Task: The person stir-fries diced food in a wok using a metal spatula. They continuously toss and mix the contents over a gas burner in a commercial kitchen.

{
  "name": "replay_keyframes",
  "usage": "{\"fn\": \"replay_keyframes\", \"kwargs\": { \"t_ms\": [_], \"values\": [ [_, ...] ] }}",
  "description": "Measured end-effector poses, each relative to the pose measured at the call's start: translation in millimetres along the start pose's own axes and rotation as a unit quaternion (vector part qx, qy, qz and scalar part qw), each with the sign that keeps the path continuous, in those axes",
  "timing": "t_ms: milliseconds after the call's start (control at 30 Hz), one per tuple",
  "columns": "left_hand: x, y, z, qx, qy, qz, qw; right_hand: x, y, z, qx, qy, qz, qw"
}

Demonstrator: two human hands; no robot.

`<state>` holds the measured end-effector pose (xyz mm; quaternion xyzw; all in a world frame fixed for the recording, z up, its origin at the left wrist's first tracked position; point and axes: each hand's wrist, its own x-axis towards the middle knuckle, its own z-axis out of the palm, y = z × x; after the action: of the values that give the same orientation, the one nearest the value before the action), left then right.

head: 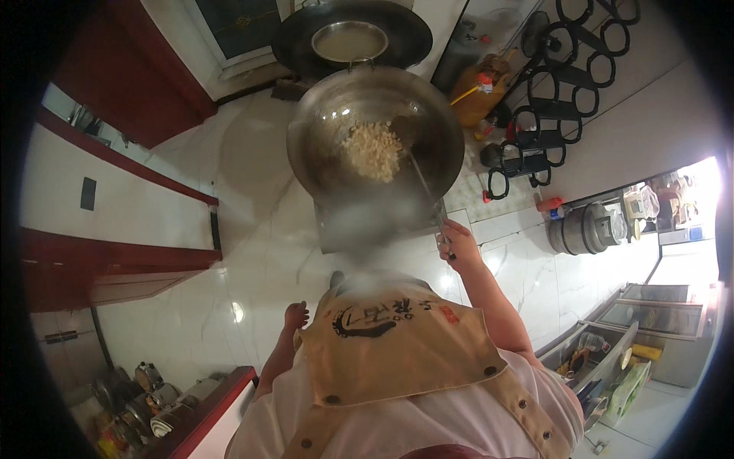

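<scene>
My right hand (pixel 458 244) grips the end of a long metal handle (pixel 425 182). The handle runs into a large wok (pixel 312 155), where its dark head (pixel 405 129) rests beside a heap of pale, small food pieces (pixel 373 150). What kind of head it is, a ladle or a turner, is hard to make out. My left hand (pixel 296 315) hangs at my side, loosely curled, with nothing visible in it. A blurred, steamy patch hides the wok's near rim and part of the stand (pixel 344 235) under it.
Behind the wok sits a second dark wok (pixel 292 43) with a round metal pan (pixel 350 41) in it. Black ring-shaped racks (pixel 545 115) line the right wall near an orange container (pixel 473 94). A steel drum (pixel 579 229) stands farther right. Red-edged counters (pixel 120 275) are at left.
</scene>
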<state>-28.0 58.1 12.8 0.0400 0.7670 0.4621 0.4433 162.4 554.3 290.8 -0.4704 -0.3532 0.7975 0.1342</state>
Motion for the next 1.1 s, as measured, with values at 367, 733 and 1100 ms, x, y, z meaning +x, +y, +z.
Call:
{"fn": "replay_keyframes", "kwargs": {
  "t_ms": [367,733,1100],
  "values": [
    [-54.2,30.2,33.5,-0.172,0.094,-0.182,0.964,28.5,-53.4,-18.9,-0.054,0.002,-0.073,0.996],
    [-91.4,-39.5,60.1,0.035,0.087,-0.022,0.995,65.2,-73.7,-28.6,-0.074,-0.07,-0.017,0.995],
    [-80.4,-102.9,76.1,0.132,0.09,0.017,0.987,104.8,-127.5,10.8,-0.292,-0.157,-0.002,0.944]
  ]
}}
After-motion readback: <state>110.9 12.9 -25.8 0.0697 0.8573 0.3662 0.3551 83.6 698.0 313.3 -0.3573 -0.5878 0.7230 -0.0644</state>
